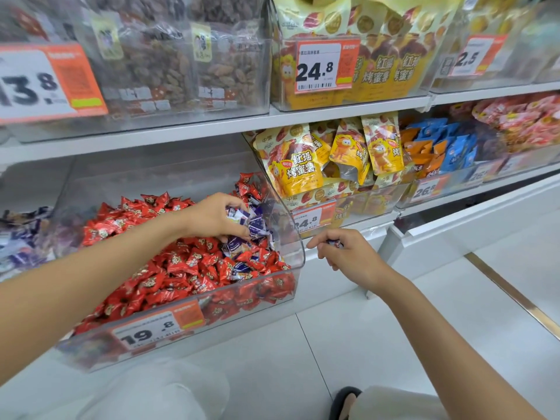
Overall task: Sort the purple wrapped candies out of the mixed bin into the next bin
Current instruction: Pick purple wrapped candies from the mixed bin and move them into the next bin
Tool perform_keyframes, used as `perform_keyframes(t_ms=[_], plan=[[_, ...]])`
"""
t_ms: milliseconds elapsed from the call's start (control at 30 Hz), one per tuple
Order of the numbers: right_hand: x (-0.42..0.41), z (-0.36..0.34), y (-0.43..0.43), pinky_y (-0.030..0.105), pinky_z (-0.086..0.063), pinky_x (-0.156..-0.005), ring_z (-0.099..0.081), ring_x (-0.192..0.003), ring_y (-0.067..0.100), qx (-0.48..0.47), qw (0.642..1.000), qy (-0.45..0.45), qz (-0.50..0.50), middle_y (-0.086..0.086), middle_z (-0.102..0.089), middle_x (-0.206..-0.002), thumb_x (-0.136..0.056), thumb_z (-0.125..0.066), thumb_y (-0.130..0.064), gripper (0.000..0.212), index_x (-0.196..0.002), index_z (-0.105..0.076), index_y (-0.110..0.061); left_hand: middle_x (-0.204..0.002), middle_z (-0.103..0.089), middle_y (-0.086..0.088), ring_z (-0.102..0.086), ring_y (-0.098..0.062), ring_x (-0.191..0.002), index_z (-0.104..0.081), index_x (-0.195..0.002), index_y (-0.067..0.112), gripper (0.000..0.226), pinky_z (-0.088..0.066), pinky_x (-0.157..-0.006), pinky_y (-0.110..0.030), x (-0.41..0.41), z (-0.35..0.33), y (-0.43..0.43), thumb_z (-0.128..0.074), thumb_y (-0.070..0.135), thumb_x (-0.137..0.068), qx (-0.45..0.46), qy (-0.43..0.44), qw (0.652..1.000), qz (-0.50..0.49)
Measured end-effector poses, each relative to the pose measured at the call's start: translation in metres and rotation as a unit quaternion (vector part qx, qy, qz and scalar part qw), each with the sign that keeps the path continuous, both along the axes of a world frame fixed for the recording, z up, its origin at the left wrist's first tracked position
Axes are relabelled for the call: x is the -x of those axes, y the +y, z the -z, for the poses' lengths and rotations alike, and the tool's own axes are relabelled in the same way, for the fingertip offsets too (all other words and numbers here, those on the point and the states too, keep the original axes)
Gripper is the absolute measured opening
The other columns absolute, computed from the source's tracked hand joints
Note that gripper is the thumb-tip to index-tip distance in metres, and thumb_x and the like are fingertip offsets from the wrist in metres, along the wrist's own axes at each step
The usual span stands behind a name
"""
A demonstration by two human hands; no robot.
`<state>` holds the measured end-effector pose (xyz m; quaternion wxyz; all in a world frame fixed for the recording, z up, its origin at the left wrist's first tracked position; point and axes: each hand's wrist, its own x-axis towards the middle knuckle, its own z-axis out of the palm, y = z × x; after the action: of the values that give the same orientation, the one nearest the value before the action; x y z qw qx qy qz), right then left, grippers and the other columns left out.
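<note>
white shop shelves (194, 128) fill the view, stacked with clear tubs of snacks. on the lower shelf, the clear plastic mixed bin (298, 247) tilts forward toward the person, with an orange and white price tag (151, 331) reading 19.8 on its front wall. a deep heap of red wrapped candies (157, 277) covers most of its inside. to its left, partly cut off by the edge of the view, sits the next bin (45, 253), with purple and white wrappers piled in it. on the other side of the mixed bin stands a tub of yellow snack bags (297, 168).

the left hand (212, 215) reaches into the mixed bin near its back right corner, fingers curled down over a bunch of purple wrapped candies (256, 224) that it grips on top of the red heap. a few more purple wrappers lie loose among the red ones just below that hand.

the right hand (345, 256) hangs outside the bin, just beside its right wall and above the white floor, fingers curled in. it pinches what looks like a single candy (335, 244) in a purple wrapper, though only a sliver of it shows between the fingertips.
</note>
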<state>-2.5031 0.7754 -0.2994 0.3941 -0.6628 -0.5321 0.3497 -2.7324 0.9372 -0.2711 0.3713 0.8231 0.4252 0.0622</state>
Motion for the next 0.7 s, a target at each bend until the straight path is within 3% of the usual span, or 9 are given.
perform_keyframes(t_ms=[67,167,300,400,467,500,600,633,700], plan=[[0.003,-0.002,0.0,0.021,-0.042,-0.053,-0.047,-0.052,0.003,-0.003,1.0,0.005,0.005,-0.002,-0.059,-0.072,-0.094,-0.053,-0.002,0.027,-0.082,-0.07,-0.02,-0.129,-0.056,-0.006,-0.069,-0.015,-0.059,-0.059,-0.107,0.026,0.035,-0.057,-0.059,-0.029,0.011,-0.006,0.002,-0.08,0.027,-0.079,0.017,-0.017,0.999,-0.034],[0.003,-0.008,0.0,0.026,-0.039,-0.056,-0.045,-0.055,0.01,-0.035,0.998,0.031,0.042,-0.003,-0.056,-0.066,-0.095,-0.05,0.001,0.033,-0.08,-0.07,-0.021,-0.105,-0.071,-0.01,-0.069,-0.019,-0.067,-0.062,-0.111,0.015,0.037,-0.058,-0.076,-0.046,0.023,-0.02,0.001,-0.079,0.019,-0.079,0.031,-0.087,0.991,-0.093],[0.008,-0.035,-0.001,0.022,-0.034,-0.06,-0.043,-0.055,0.001,-0.097,0.992,0.001,0.078,-0.021,-0.054,-0.056,-0.096,-0.048,-0.002,0.028,-0.09,-0.07,-0.018,-0.073,-0.072,0.003,-0.063,-0.003,-0.052,-0.066,-0.096,0.007,0.022,-0.056,-0.051,-0.022,0.055,-0.034,0.0,-0.079,0.01,-0.078,0.021,-0.133,0.984,-0.119],[0.043,-0.061,0.017,0.027,-0.046,-0.065,-0.053,-0.069,0.008,-0.139,0.99,-0.023,0.015,-0.01,-0.061,-0.077,-0.099,-0.044,-0.002,0.029,-0.106,-0.068,-0.018,-0.061,-0.066,0.003,-0.054,-0.003,-0.046,-0.065,-0.093,0.003,0.023,-0.048,-0.044,-0.019,0.083,-0.035,0.004,-0.079,0.011,-0.078,0.014,-0.124,0.985,-0.123],[0.072,-0.063,0.043,0.033,-0.053,-0.078,-0.058,-0.086,0.013,-0.089,0.994,-0.045,-0.055,0.003,-0.064,-0.098,-0.102,-0.04,-0.004,0.032,-0.124,-0.06,-0.012,-0.063,-0.065,0.002,-0.053,-0.004,-0.047,-0.065,-0.093,0.005,0.023,-0.047,-0.044,-0.018,0.095,-0.033,0.008,-0.08,0.012,-0.077,0.013,-0.123,0.984,-0.131],[0.083,-0.057,0.059,0.028,-0.051,-0.083,-0.058,-0.095,0.015,-0.045,0.99,-0.098,-0.09,0.006,-0.064,-0.111,-0.103,-0.038,-0.007,0.035,-0.134,-0.054,-0.009,-0.064,-0.066,0.002,-0.054,-0.003,-0.048,-0.065,-0.093,0.006,0.022,-0.048,-0.045,-0.018,0.1,-0.033,0.011,-0.08,0.012,-0.077,0.013,-0.125,0.983,-0.133],[0.102,-0.025,0.106,0.013,-0.043,-0.065,-0.057,-0.092,0.022,0.111,0.944,-0.266,-0.16,0.017,-0.057,-0.119,-0.103,-0.038,-0.008,0.047,-0.149,-0.031,-0.001,-0.063,-0.069,0.004,-0.058,-0.001,-0.049,-0.065,-0.096,0.004,0.02,-0.05,-0.045,-0.018,0.109,-0.029,0.019,-0.077,0.009,-0.08,0.019,-0.152,0.979,-0.137],[0.105,-0.014,0.117,0.017,-0.047,-0.07,-0.056,-0.097,0.024,0.158,0.932,-0.28,-0.167,0.018,-0.053,-0.124,-0.102,-0.044,-0.014,0.055,-0.15,-0.023,0.0,-0.062,-0.069,0.005,-0.058,-0.001,-0.049,-0.064,-0.096,0.004,0.02,-0.05,-0.045,-0.018,0.111,-0.026,0.022,-0.076,0.008,-0.081,0.021,-0.16,0.977,-0.139],[0.108,0.006,0.132,0.037,-0.041,-0.106,-0.037,-0.136,0.033,0.226,0.916,-0.279,-0.18,0.019,-0.02,-0.156,-0.094,-0.062,-0.034,0.086,-0.156,-0.007,-0.01,-0.061,-0.069,0.007,-0.058,0.0,-0.049,-0.064,-0.097,0.005,0.019,-0.05,-0.046,-0.017,0.115,-0.021,0.028,-0.075,0.009,-0.082,0.026,-0.164,0.976,-0.138]])
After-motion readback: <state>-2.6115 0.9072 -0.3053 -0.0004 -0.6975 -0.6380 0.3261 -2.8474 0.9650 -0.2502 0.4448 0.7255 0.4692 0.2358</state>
